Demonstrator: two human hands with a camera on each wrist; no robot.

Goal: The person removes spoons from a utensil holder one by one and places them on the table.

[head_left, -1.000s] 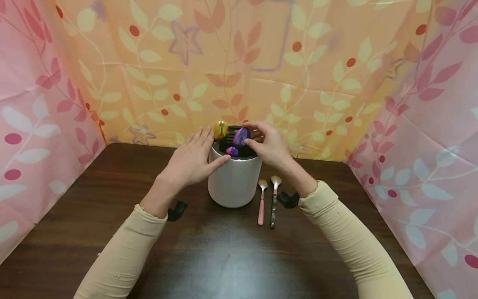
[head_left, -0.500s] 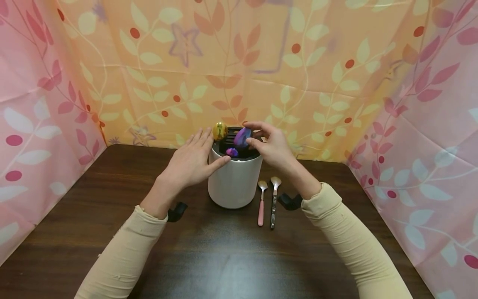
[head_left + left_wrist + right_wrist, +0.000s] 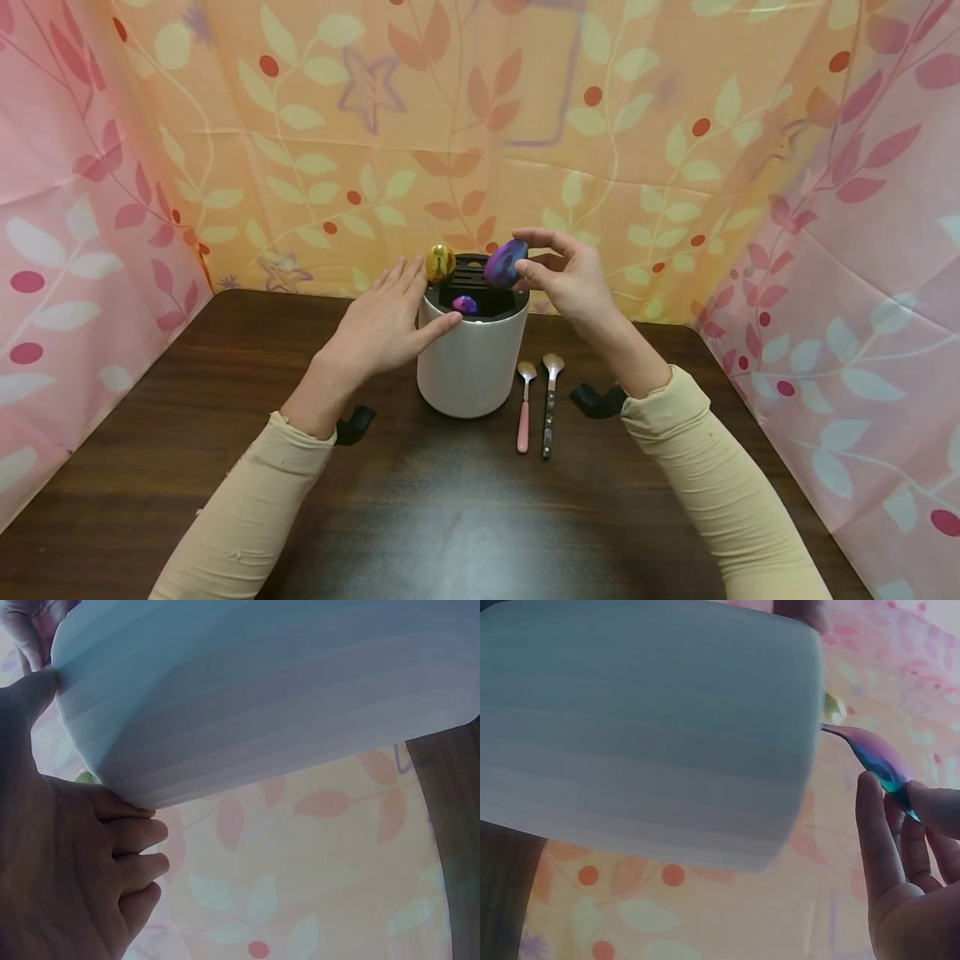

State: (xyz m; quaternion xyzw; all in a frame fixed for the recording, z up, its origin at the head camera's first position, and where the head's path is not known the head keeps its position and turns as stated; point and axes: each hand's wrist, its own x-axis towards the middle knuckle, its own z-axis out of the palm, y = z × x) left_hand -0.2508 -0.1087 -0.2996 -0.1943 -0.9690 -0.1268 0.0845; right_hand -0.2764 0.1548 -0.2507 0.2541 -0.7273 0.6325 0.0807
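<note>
A white cylindrical utensil holder with a black slotted top stands in mid-table. My right hand pinches a purple-blue spoon by its bowl, thumb against fingers, above the holder's right side. In the right wrist view the spoon's neck runs behind the holder's rim, hiding the rest of its handle. Fingers extended, my left hand rests against the holder's upper left side, thumb along the front rim. A gold spoon sticks up at the back left, and a smaller purple spoon sits lower in front.
Right of the holder, a pink-handled spoon and a dark-handled spoon lie side by side on the dark wooden table. Patterned cloth encloses the back and both sides.
My right hand has shifted right and slightly up, drawing the purple-blue spoon's bowl away from the slotted top. My left hand stays in place on the holder.
</note>
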